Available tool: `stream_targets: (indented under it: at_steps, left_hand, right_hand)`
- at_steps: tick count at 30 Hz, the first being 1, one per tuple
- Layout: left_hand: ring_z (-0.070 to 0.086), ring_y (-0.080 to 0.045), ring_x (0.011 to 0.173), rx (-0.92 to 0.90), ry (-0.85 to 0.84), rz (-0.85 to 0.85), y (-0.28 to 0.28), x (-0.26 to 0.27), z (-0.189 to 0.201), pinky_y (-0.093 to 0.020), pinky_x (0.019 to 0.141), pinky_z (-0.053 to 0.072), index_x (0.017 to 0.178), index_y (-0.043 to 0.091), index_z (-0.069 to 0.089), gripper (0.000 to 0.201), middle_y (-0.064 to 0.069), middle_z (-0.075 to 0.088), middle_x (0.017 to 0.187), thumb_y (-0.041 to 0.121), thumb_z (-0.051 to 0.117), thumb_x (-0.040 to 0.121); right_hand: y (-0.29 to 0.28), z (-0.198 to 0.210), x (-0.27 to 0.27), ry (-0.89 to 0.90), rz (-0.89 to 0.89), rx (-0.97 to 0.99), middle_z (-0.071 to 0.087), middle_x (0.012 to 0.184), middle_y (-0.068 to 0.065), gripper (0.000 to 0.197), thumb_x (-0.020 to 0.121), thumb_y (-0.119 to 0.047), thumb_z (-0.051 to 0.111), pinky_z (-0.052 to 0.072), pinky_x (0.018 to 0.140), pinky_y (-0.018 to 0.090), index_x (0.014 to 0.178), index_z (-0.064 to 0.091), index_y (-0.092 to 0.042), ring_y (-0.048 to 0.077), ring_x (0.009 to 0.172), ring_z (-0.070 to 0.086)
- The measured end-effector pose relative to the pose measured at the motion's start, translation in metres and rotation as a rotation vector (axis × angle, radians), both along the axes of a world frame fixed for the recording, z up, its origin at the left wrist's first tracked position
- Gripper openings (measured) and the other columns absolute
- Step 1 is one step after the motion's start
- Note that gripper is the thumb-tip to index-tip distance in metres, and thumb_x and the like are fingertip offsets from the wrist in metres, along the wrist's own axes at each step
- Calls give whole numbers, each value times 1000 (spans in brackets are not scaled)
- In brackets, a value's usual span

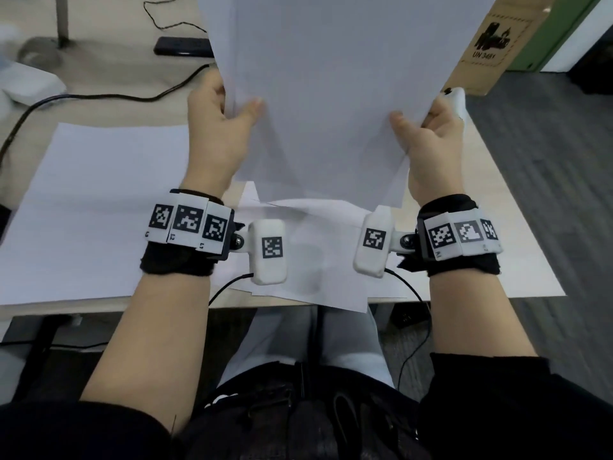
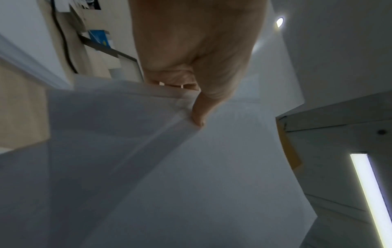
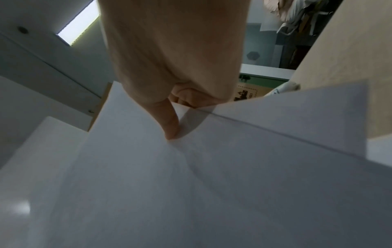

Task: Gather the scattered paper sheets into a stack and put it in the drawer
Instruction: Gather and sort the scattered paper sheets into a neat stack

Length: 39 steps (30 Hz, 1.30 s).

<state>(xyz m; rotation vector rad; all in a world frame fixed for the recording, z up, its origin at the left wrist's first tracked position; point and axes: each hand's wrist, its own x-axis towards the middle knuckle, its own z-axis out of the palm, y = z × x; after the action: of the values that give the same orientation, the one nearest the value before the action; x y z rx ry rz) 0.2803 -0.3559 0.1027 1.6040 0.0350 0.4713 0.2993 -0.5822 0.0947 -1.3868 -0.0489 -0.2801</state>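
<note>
Holding the stack of paper sheets upright above the surface in the head view: my left hand and right hand grip opposite edges. More loose sheets lie beneath; a cardboard box stands behind, contents unseen.

Left wrist: thumb pinching the paper.

Right wrist: same.
</note>
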Motion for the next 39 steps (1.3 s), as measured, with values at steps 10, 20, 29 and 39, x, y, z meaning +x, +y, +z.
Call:
stream_targets:
  at_steps: [10, 20, 29, 39]
  left_hand:
    - [60, -20, 114, 4, -140, -92, -3, -27, 8, -35, 101, 48, 117, 13, 40, 36, -9, 59, 120, 2, 58, 88]
    - [63, -4, 89, -101, -176, -50, -1, -33, 15, -23, 84, 48, 104, 11, 38, 28, 15, 68, 92, 5, 61, 90]
    - [66, -5, 89, -227, -59, -52, -8, -38, 3, -21, 77, 51, 107, 13, 44, 21, 9, 68, 94, 21, 58, 95]
    - [62, 4, 85, -219, -2, -34, -10, -37, -11, -14, 74, 47, 102, 15, 42, 12, 4, 62, 98, 25, 48, 100]
  right_hand:
    - [7, -1, -34, -46, 30, -112, 65, 105, 11, 36, 81, 3, 54, 52, 84, 27, 117, 54, 5, 17, 97, 64]
    - [3, 6, -47, -105, 89, -16, 67, 97, 2, 29, 78, 2, 62, 53, 84, 33, 104, 57, -5, 18, 94, 64]
    - [5, 3, -50, -6, 172, -6, 74, 84, -6, 26, 71, 1, 71, 53, 72, 26, 94, 65, -8, 14, 82, 69]
    - [11, -1, -54, 59, 145, 19, 73, 77, -4, 17, 66, -4, 73, 53, 70, 28, 79, 69, -14, 15, 74, 68]
